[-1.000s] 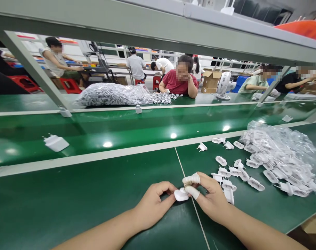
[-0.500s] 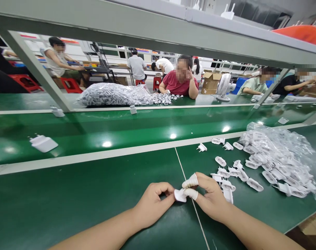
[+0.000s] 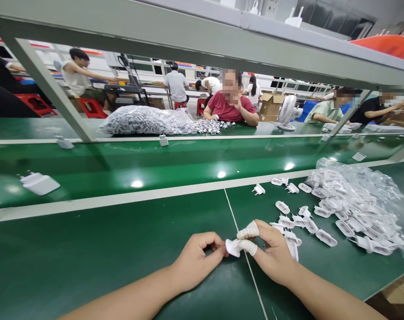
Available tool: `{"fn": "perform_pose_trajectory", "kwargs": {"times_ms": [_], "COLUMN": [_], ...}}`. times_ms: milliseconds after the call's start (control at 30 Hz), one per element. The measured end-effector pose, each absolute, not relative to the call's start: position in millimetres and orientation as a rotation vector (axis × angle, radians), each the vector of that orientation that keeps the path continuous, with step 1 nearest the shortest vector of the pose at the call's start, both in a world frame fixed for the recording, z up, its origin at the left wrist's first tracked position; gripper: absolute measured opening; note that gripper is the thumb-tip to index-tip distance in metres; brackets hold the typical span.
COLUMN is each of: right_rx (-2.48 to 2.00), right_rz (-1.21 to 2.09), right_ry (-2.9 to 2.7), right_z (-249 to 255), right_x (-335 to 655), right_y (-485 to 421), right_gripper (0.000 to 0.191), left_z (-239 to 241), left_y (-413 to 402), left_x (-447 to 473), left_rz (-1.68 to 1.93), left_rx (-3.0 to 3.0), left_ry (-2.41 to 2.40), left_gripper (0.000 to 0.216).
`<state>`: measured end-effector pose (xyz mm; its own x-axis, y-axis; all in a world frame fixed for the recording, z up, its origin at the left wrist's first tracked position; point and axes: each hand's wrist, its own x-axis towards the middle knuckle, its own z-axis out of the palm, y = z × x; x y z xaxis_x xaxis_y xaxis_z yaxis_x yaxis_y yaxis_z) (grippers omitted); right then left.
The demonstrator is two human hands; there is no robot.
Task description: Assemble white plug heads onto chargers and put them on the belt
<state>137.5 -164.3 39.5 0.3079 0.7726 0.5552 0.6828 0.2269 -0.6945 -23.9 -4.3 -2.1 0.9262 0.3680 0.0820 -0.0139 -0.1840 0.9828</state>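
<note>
A small white plug part point(image 3: 233, 247) is pinched between my two hands just above the green bench point(image 3: 115, 249). My right hand point(image 3: 271, 251), with white finger cots on thumb and forefinger, grips its right side. My left hand point(image 3: 197, 260) is curled, its thumb and fingertips closed against the part's left side. Several loose white plug parts point(image 3: 295, 220) lie right of my right hand, spilling from a clear plastic bag point(image 3: 362, 200) full of them.
A green conveyor belt point(image 3: 188, 166) runs across beyond the bench, carrying a white charger body point(image 3: 40, 183) at the left. A grey frame rail crosses overhead. Across the belt a seated person in red point(image 3: 231, 104) has a big bag of parts point(image 3: 145, 121); other workers sit behind.
The white charger body on the belt has drifted left. My hands stay together on the plug part, shifting it slightly. The person in red lowered a hand from the face.
</note>
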Motion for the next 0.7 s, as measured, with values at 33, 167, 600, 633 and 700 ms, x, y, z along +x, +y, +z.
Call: {"fn": "perform_pose_trajectory", "kwargs": {"times_ms": [33,167,600,633,700], "right_rx": [-1.489,-1.502,-1.538,-1.538,-1.543], "right_rz": [0.105,0.128,0.180,0.178,0.181], "right_ry": [-1.402,-1.404,-1.459,-1.460,-1.464], "right_z": [39.6,37.7,33.1,33.2,33.4], "right_x": [137.4,136.9,138.0,138.2,138.3], "right_y": [-164.5,-164.4,-165.4,-165.0,-164.4], "right_gripper": [0.011,0.005,0.004,0.004,0.004], "left_z": [-1.0,3.3,-3.0,-3.0,-3.2], "left_y": [-4.8,-6.8,-4.4,-4.4,-4.4], "left_x": [-23.8,-23.2,-22.5,-22.5,-22.4], "left_rz": [0.355,0.375,0.328,0.327,0.327], "left_rx": [1.725,1.705,1.726,1.729,1.731], "left_ry": [0.269,0.255,0.276,0.276,0.274], "left_gripper": [0.017,0.017,0.017,0.017,0.016]}}
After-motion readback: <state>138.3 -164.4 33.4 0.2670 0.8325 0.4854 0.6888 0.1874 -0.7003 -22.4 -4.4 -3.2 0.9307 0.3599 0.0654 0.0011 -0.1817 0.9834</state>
